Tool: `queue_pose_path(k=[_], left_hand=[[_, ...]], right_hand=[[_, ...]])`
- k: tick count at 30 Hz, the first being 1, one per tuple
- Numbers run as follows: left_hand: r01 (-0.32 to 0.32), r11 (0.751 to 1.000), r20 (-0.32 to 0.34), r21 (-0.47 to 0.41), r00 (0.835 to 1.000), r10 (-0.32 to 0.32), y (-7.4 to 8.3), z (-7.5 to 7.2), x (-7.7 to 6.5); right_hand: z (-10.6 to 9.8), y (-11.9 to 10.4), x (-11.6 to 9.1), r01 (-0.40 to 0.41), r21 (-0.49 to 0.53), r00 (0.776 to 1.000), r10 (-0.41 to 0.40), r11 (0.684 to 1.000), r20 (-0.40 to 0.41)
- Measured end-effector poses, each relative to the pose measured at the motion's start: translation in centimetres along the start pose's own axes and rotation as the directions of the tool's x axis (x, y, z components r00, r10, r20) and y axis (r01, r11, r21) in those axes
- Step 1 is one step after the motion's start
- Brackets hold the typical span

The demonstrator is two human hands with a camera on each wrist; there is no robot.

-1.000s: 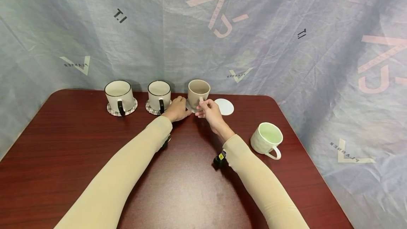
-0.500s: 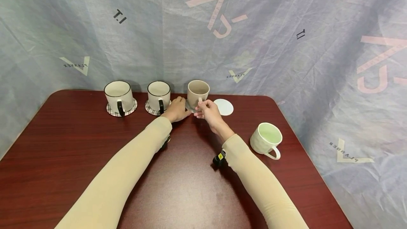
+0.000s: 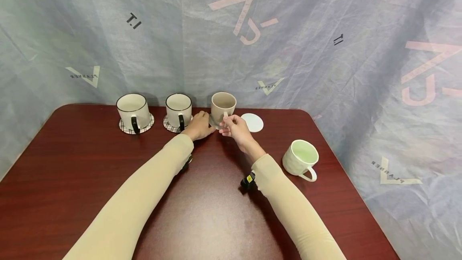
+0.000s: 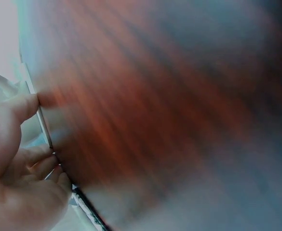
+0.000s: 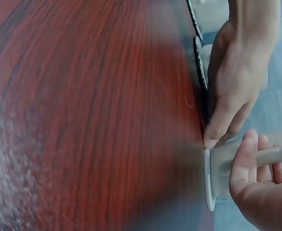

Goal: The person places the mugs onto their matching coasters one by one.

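Note:
A beige mug (image 3: 220, 110) stands upright on a grey round coaster (image 3: 213, 121) at the back of the table. With thumb and fingers my right hand (image 3: 239, 131) pinches the handle, which points toward me. My left hand (image 3: 198, 126) holds the left edge of that coaster. In the left wrist view, the thumb (image 4: 27, 107) and fingers meet the coaster's rim (image 4: 43, 122) at separate spots. The right wrist view has the mug's base (image 5: 220, 163) on the coaster, left thumb right at its rim. Part of the mug is hidden behind my right hand.
To the left, two white mugs with black handles, one wide (image 3: 135, 113) and one narrower (image 3: 179, 109), stand on checked coasters. A white round coaster (image 3: 252, 122) lies right of the beige mug. Nearer, a pale green mug (image 3: 297, 161) stands on the table's right side. A cloth backdrop hangs behind.
The head view has shifted slightly. Both hands keep their places at the beige mug and its coaster, with no clear movement of either thing.

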State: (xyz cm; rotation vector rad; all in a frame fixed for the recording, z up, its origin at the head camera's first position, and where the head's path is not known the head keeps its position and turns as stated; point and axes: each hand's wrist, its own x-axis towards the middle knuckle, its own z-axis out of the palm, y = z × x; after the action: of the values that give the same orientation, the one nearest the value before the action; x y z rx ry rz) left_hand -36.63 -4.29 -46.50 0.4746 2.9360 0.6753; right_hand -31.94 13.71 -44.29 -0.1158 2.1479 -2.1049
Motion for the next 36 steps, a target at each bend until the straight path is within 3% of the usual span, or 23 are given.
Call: queue_pose_path(k=[18,24,30,36], left_hand=[[0.004,1.0,-0.009,0.004,1.0,-0.004,0.7,-0.6,-0.9],[0.001,1.0,0.0,0.007,1.0,-0.001,0.3,-0.2,-0.3],[0.001,1.0,-0.006,-0.004,1.0,-0.001,0.4,-0.4,-0.6],[0.011,1.0,0.026,-0.009,1.0,-0.011,-0.4,0.2,0.4]], right_hand=[[0.0,-0.1,-0.4,0.038,-0.11,0.999,-0.042,0.993,-0.03],[-0.1,0.0,-0.3,0.04,-0.112,0.999,-0.043,0.993,-0.026],[-0.2,0.0,-0.3,0.031,-0.116,0.999,-0.035,0.993,-0.033],[-0.3,-0.2,-0.5,0.025,-0.137,0.999,-0.03,0.99,-0.033]])
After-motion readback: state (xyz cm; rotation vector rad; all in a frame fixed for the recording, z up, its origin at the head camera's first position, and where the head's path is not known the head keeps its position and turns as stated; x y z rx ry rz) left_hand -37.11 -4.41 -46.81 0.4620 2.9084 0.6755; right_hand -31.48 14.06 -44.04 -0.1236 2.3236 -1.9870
